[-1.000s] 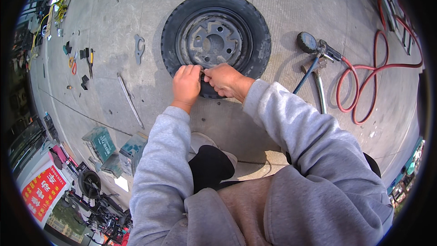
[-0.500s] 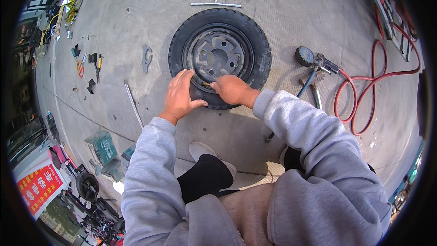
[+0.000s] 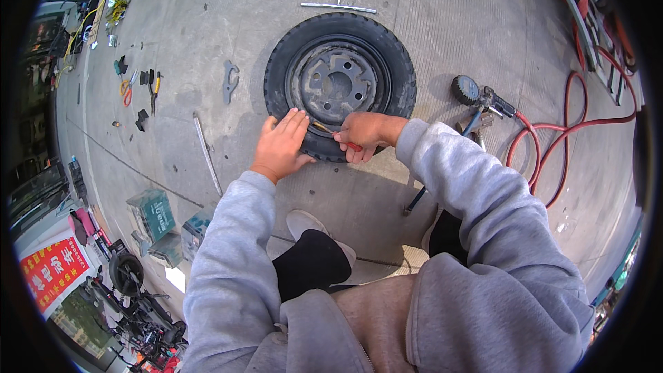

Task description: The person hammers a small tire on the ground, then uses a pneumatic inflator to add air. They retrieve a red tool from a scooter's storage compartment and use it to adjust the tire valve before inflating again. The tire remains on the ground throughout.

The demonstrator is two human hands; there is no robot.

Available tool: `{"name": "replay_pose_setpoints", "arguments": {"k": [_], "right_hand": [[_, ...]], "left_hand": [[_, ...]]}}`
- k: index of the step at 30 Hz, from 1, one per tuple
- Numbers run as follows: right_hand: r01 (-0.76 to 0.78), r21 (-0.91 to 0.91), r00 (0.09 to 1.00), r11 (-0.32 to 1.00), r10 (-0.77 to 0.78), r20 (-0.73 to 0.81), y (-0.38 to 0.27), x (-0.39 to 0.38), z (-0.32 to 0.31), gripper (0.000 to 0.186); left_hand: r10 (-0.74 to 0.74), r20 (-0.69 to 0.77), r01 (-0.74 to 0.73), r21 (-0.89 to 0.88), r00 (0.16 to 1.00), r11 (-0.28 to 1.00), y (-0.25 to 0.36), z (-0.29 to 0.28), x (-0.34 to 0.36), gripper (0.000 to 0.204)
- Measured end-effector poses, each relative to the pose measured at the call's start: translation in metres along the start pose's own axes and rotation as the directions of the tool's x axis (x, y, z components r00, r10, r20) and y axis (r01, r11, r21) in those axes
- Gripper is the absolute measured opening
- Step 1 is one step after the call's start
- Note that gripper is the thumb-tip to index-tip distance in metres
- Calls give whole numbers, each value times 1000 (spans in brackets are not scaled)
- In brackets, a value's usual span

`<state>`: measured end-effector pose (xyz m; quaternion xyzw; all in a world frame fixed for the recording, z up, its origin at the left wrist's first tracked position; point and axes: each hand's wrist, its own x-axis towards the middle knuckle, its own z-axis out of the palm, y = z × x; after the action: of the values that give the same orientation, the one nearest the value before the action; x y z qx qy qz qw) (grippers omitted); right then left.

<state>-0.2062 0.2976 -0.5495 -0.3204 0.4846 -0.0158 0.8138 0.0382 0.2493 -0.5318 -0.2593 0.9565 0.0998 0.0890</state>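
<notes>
Grey concrete pavement (image 3: 228, 0), finely ribbed at upper right; a dark joint (image 3: 138, 175) crosses obliquely at left. Left margin: dark, glossy frontage (image 3: 33, 131). Lower left: red banner (image 3: 52, 276) with pale lettering. Daylight casts shadows on the ground.

From here I see a grey concrete floor (image 3: 469, 21) bearing a tyre (image 3: 402, 86), a metal bar (image 3: 208, 155), scissors (image 3: 127, 95) and red hose (image 3: 549, 126).

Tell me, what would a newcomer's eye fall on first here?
Probably the black-tyred wheel, lying flat at upper centre, with the left hand at its near edge and the right hand gripping a red-handled tool over it. To the right, a red hose loops beside a round gauge.
</notes>
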Motion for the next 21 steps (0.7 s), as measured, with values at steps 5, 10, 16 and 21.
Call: {"name": "replay_pose_setpoints", "arguments": {"k": [5, 10, 16, 21], "right_hand": [[-30, -268, 997, 963, 9, -79, -12, -12, -28, 45], [144, -697, 922, 702, -351, -164, 8, -16, -32, 39], [31, -881, 578, 472, -728, -369, 46, -24, -9, 25], [49, -921, 463, 387, -826, -322, 56, -24, -6, 21]], "left_hand": [[-33, -30, 34, 25, 999, 999, 9, 2, -2, 92], [-137, -48, 136, -25, 989, 990, 38, 6, 9, 90], [-290, -170, 209, -379, 942, 901, 74, 12, 43, 67], [-260, -155, 156, -484, 953, 861, 55, 23, 61, 24]]}}
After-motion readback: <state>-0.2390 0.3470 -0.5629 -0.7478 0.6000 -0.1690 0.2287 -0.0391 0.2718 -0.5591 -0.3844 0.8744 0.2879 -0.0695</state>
